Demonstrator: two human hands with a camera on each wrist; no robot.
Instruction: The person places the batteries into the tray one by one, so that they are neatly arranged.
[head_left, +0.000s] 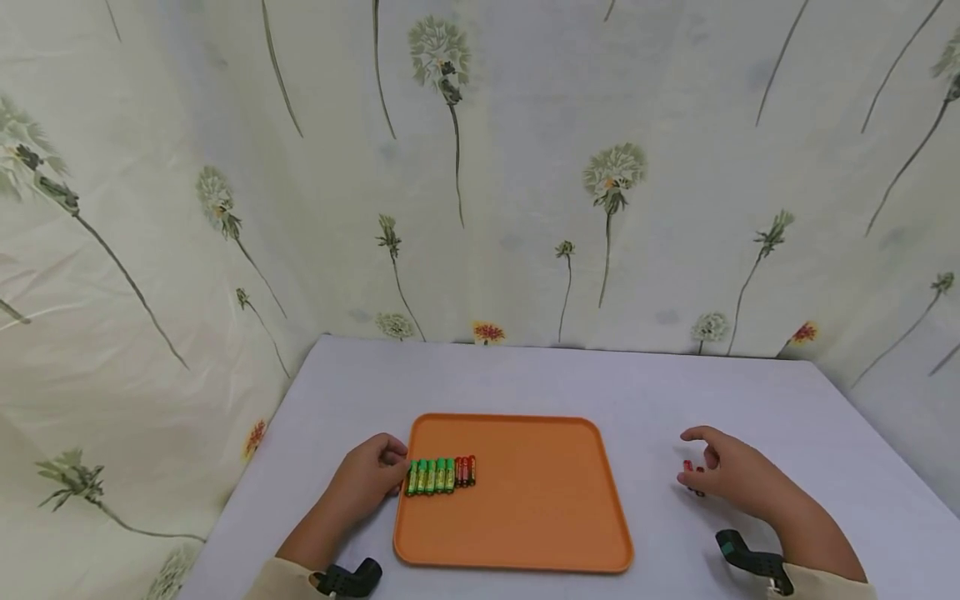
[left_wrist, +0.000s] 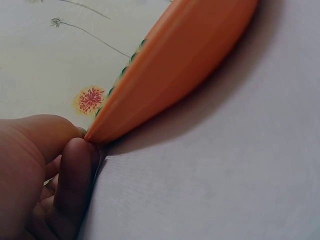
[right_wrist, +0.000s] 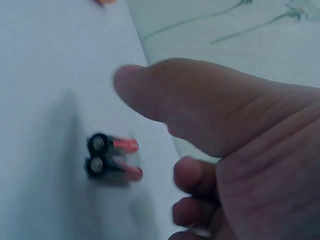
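An orange tray (head_left: 540, 517) lies on the table, and my left hand (head_left: 367, 475) pinches its left edge between thumb and fingers. Inside, along that edge, runs a row of several green batteries (head_left: 431, 477) followed by 3 slimmer red batteries (head_left: 465, 471). The left wrist view shows the thumb and a finger meeting at the tray rim (left_wrist: 165, 70). Right of the tray, my right hand (head_left: 742, 475) hovers with thumb and forefinger spread apart. Below it, two red-and-black batteries (right_wrist: 112, 169) lie side by side on the table; in the head view the thumb partly covers them.
A white cloth covers the table (head_left: 660, 392). Behind and to the left hangs a curtain-like backdrop (head_left: 525, 167) printed with dandelions. Black wrist cameras (head_left: 750, 557) sit on both forearms, low over the table.
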